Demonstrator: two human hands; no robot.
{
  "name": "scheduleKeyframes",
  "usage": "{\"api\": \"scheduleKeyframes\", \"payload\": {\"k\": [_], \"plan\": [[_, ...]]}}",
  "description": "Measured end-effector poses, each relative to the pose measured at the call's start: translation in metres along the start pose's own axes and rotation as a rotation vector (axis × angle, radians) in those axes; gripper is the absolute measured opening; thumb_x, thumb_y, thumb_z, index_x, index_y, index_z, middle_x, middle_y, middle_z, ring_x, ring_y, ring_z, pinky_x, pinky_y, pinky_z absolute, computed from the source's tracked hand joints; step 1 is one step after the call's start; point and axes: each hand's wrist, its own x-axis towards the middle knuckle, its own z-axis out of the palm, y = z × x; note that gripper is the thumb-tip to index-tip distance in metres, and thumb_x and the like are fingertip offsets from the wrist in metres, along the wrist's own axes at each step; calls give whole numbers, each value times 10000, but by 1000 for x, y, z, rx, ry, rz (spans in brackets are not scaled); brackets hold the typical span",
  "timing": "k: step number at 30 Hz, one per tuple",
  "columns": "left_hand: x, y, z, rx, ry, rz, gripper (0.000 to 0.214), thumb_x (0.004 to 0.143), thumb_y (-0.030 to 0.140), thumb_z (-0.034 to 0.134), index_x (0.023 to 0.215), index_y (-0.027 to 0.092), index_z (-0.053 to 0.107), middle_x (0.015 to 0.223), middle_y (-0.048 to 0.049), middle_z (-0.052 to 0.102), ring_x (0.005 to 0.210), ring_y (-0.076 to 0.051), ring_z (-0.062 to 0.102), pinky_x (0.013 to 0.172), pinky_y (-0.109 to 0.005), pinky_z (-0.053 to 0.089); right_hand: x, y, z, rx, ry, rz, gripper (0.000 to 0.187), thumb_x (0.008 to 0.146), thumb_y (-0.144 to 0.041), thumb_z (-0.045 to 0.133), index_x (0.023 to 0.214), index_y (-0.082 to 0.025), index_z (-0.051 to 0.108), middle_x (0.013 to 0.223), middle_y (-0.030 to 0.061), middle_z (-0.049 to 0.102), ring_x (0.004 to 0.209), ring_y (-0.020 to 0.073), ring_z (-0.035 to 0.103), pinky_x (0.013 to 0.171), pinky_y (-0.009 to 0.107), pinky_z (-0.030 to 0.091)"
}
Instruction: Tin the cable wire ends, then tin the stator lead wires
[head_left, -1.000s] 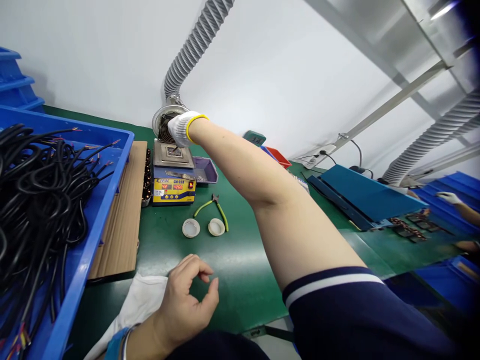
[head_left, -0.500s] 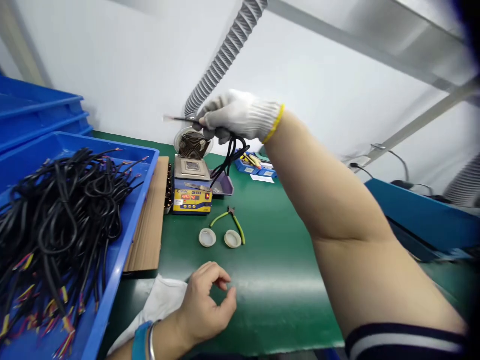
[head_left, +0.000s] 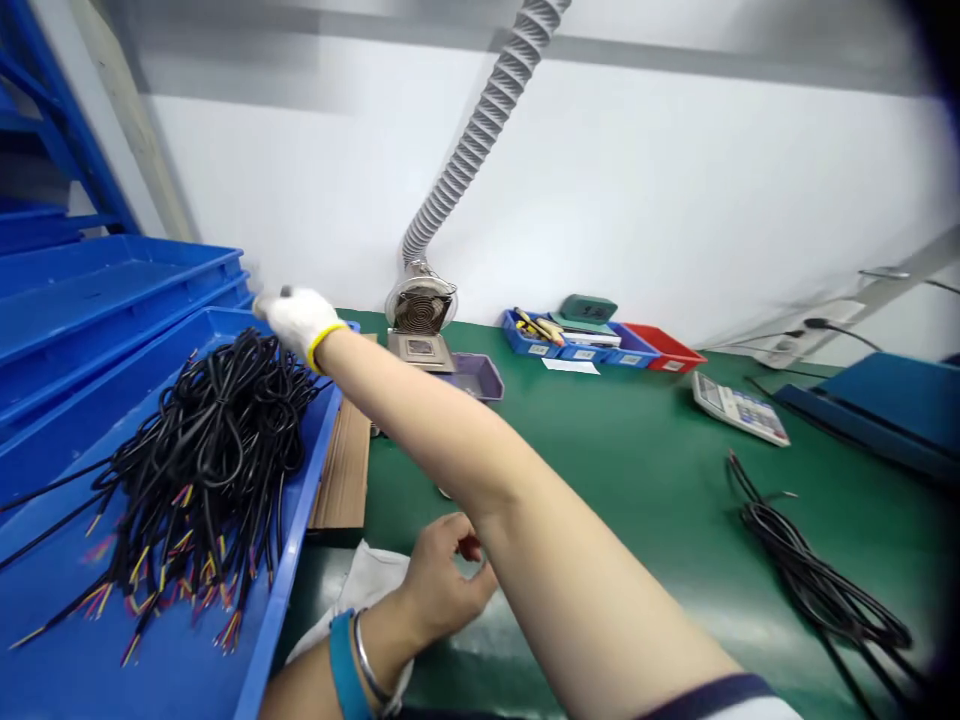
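My right hand (head_left: 296,318), in a white knit glove with a yellow cuff, is stretched out over the far right part of a blue tray (head_left: 283,590). Its fingers are curled and blurred; they appear closed on a black cable, whose coil cannot be told from the pile beneath. In the tray lies a heap of black cables (head_left: 217,430) with coloured wire ends. My bare left hand (head_left: 446,580) hovers low by the bench's front edge, thumb and fingers curved apart with nothing between them. A white cloth (head_left: 375,572) lies by its wrist.
More blue trays (head_left: 150,290) are stacked behind. A soldering pot (head_left: 420,348) stands under a ribbed duct (head_left: 480,130), with a purple tray (head_left: 478,376) beside it. Small bins (head_left: 660,347), a calculator (head_left: 739,408) and a coiled black cable (head_left: 814,580) sit rightward on the green bench.
My right hand has swung left and away from above the soldering pot to over the cable tray. The view has turned right, bringing the calculator and the coiled cable into sight.
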Motion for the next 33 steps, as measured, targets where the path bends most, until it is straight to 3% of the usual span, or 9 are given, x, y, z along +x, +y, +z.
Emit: {"api": "scheduleKeyframes", "payload": {"k": [4,8,10,15,17,19,23,27,33], "plan": [[-1,5,-1,-52,-56,6,26,723,194,558,727,171,569,641,-7,576,591,-133,535,575,-239,432,-56,59,-8,-83,109,-22,661,837,-511,496,1347,-117,349,1229,89,536,1109,207,544,913,321,475],[-1,3,0,6,-84,63,98,775,286,584,752,191,577,622,19,558,583,-124,530,584,-227,418,-134,140,-60,-332,268,-35,666,835,-521,479,1397,-232,269,1327,13,448,1173,165,488,972,274,433],[0,-2,1,66,-111,123,125,771,327,608,775,206,578,645,30,570,598,-117,547,607,-215,420,-179,190,-102,-471,340,165,659,825,-493,501,1392,-242,279,1355,5,425,1226,148,435,1016,246,384],[-5,-6,4,140,-162,203,152,776,362,607,784,217,563,670,39,570,613,-109,563,627,-194,426,-305,290,-216,-728,552,1072,743,776,-500,549,1393,-185,281,1404,126,336,1278,233,367,1028,334,339],[-5,-7,4,163,-154,219,165,775,372,609,794,216,559,671,39,568,606,-107,562,616,-188,428,-350,314,-247,-728,574,1241,840,721,-510,600,1375,-80,295,1353,243,352,1237,321,399,981,433,355],[-4,-10,3,180,-145,223,180,772,383,612,804,214,556,672,36,564,603,-106,560,611,-182,430,-385,329,-265,-689,527,1345,746,714,-471,608,1296,-48,410,1227,257,475,1140,331,490,896,426,411],[-2,-14,3,181,-129,216,183,764,368,622,818,207,552,685,28,559,611,-109,561,627,-182,437,-421,336,-262,-624,375,1284,442,763,-380,553,1149,-169,582,1059,118,623,1004,251,584,815,321,450],[-3,-5,5,168,-186,220,139,769,320,618,816,209,548,667,28,558,594,-115,555,601,-197,433,-414,320,-213,-588,211,1030,475,733,-385,594,1202,-327,556,1132,-7,615,1027,186,572,811,251,440],[0,5,5,166,-210,155,91,777,276,595,752,209,539,622,33,535,578,-121,533,583,-217,425,-398,293,-161,-620,29,752,464,768,-427,562,1207,-276,575,1081,48,600,997,212,560,808,278,430]]}}
